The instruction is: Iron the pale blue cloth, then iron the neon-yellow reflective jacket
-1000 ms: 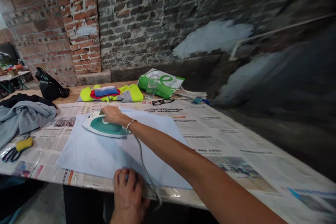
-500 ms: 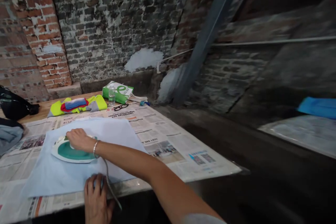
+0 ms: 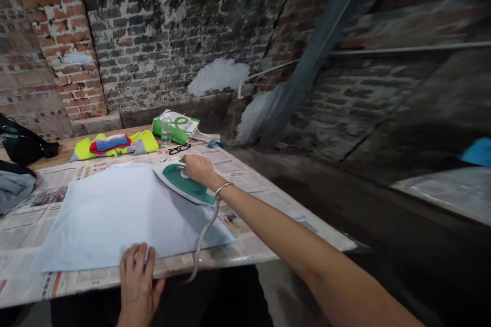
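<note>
A light blue cloth [image 3: 111, 214] lies spread on a newspaper-covered table [image 3: 253, 204]. My right hand [image 3: 201, 169] is wrapped round the handle of a green and white iron [image 3: 184, 184], which is over the cloth's right part. The iron's cord [image 3: 203, 235] hangs down past the table's front edge. At the front edge, my left hand [image 3: 138, 271] rests with its fingers a little spread, their tips on the cloth's near border.
Farther back are a yellow garment with folded cloths [image 3: 115, 145], a clear bottle [image 3: 166, 133], a green and white bag [image 3: 178, 125] and glasses [image 3: 179, 149]. A black bag [image 3: 23, 140] and grey clothing [image 3: 15, 189] sit at the left.
The iron has moved right and a little away from me in my right hand, from the cloth's left part to its right part. My left hand stays near the front edge.
</note>
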